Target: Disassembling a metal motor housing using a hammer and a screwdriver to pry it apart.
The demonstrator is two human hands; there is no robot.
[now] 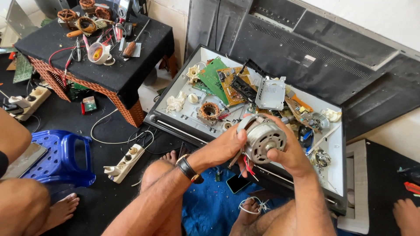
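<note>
A round grey metal electric motor [264,137] with red wires hanging beneath it is held up in front of me between both hands. My left hand [223,147] grips its left side, a dark wristwatch [189,168] on that wrist. On the motor's right side and front, my right hand [292,150] is wrapped around it. Just beyond, an open flat-screen casing [183,114] lies on the floor, holding green and orange circuit boards [224,81], a copper-wound coil [210,111] and a silver metal box [271,92].
A black-topped wicker table [118,70] with tools, a cup and coils stands far left. A white power strip [126,161] and a blue plastic stool [61,157] lie on the dark floor. Another person's leg [30,205] is at the left. A black back panel [315,48] leans against the wall.
</note>
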